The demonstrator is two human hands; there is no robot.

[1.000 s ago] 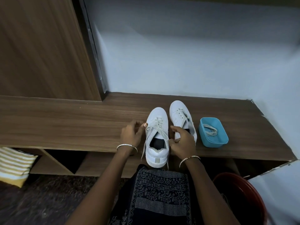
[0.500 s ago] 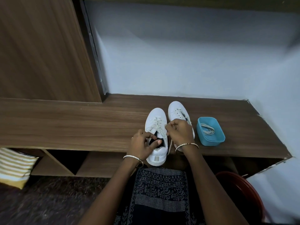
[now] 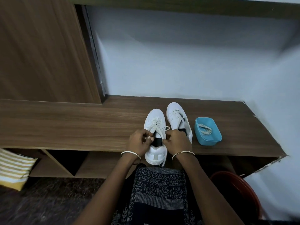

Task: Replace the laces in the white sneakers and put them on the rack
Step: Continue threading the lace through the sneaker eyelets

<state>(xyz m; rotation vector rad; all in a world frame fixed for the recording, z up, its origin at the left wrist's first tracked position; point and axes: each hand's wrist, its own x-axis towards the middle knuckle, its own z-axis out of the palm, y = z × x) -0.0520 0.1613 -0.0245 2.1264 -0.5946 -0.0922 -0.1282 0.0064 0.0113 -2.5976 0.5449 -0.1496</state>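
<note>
The left hand (image 3: 138, 142) and right hand (image 3: 177, 142), fingers curled, each pinch a strand of the white lace (image 3: 162, 129) over the dark mouth of the near sneaker (image 3: 154, 118), a white low-top laced up the front, its heel jutting over the bench (image 3: 73, 127) edge; just right stands the second sneaker (image 3: 174, 113), throat open, then a blue tub (image 3: 209, 141) holding a coiled lace (image 3: 204, 129). A striped cushion (image 3: 13, 168) sits low left under the wood-grain bench, a wood panel (image 3: 40, 46) and pale wall (image 3: 178, 54) rise behind, and a red bucket (image 3: 243, 192) stands low right
</note>
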